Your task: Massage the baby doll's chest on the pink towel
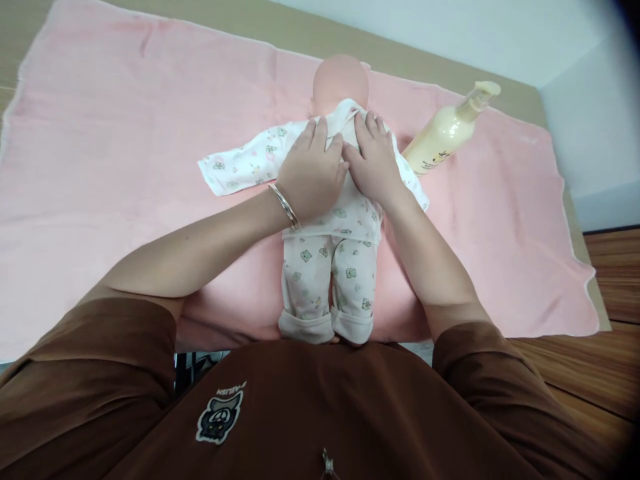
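A baby doll [341,80] lies on a pink towel [125,133], head away from me, dressed in a white printed top and trousers [327,267]. My left hand [313,170] rests flat on the doll's upper body, fingers stretched toward the collar, with a silver bracelet on the wrist. My right hand [373,160] lies flat beside it on the doll's other shoulder, fingers spread. The thumbs of both hands touch over the middle of the garment. One empty sleeve [240,163] lies spread out to the left.
A cream pump bottle [447,133] lies on its side on the towel, right of the doll. The towel covers a tan table; a wooden floor [615,280] shows at the right. My brown shirt fills the bottom of the view.
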The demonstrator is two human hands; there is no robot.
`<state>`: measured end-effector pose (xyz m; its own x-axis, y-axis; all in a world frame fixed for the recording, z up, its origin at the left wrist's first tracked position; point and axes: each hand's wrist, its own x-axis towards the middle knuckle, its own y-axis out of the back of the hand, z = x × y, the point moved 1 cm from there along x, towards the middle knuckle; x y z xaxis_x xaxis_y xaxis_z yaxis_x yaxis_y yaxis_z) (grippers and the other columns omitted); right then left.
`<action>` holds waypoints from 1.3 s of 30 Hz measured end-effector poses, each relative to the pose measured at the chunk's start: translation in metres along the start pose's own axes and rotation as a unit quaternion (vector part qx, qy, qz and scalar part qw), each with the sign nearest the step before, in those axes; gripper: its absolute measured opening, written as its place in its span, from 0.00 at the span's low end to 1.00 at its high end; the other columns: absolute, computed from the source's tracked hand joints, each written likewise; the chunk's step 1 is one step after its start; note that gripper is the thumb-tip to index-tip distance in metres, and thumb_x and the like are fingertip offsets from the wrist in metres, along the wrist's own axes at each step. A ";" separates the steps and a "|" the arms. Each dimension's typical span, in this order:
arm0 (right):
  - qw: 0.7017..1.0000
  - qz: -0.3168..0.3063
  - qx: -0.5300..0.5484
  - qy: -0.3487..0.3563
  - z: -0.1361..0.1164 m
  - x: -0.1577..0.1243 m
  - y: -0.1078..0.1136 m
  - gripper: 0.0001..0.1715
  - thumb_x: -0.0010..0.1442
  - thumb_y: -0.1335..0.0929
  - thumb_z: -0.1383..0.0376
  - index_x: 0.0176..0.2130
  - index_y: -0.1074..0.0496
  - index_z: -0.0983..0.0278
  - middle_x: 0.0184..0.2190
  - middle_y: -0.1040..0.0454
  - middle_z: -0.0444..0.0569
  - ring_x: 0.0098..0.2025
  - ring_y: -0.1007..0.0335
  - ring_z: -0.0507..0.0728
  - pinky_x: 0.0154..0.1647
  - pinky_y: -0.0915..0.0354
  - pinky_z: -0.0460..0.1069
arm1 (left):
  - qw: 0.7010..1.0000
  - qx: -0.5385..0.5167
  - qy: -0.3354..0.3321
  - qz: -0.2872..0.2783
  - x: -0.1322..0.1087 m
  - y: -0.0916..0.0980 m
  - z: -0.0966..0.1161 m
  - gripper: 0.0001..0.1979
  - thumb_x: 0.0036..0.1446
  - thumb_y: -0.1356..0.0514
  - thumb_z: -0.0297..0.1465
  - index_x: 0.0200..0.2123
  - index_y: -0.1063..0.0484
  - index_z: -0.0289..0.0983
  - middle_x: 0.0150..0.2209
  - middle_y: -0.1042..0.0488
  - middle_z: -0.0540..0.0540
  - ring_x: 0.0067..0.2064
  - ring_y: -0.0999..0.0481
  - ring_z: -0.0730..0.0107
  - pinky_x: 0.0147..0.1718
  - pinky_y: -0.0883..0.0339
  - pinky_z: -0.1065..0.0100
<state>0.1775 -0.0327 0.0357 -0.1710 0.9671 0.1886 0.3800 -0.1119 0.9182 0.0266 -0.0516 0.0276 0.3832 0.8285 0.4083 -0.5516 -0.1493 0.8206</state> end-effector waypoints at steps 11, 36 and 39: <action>0.996 -0.012 -0.057 0.074 -0.047 -0.041 0.005 0.33 0.65 0.44 0.66 0.66 0.48 0.74 0.68 0.51 0.61 0.71 0.61 0.69 0.72 0.59 0.68 | 0.994 -0.033 0.099 0.034 0.025 -0.012 -0.032 0.24 0.62 0.47 0.30 0.61 0.38 0.42 0.58 0.34 0.44 0.62 0.38 0.57 0.66 0.46 0.51; 0.995 0.072 -0.059 0.025 -0.030 -0.016 0.001 0.26 0.72 0.49 0.56 0.60 0.38 0.64 0.61 0.37 0.52 0.63 0.44 0.62 0.67 0.46 0.57 | 0.997 0.056 0.027 0.048 0.003 0.003 -0.002 0.22 0.64 0.57 0.30 0.56 0.34 0.35 0.57 0.34 0.38 0.60 0.37 0.51 0.61 0.42 0.49; 0.996 0.077 -0.032 0.012 -0.014 -0.002 0.000 0.22 0.72 0.47 0.58 0.53 0.34 0.65 0.53 0.30 0.54 0.55 0.36 0.62 0.60 0.39 0.57 | 0.998 0.066 -0.001 0.024 -0.010 0.003 0.014 0.23 0.63 0.54 0.30 0.60 0.38 0.33 0.62 0.40 0.40 0.66 0.46 0.51 0.66 0.50 0.47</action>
<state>0.1654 -0.0377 0.0405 -0.1375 0.9313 0.3373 0.3446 -0.2743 0.8978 0.0319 -0.0681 0.0316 0.3603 0.8175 0.4493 -0.4665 -0.2591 0.8457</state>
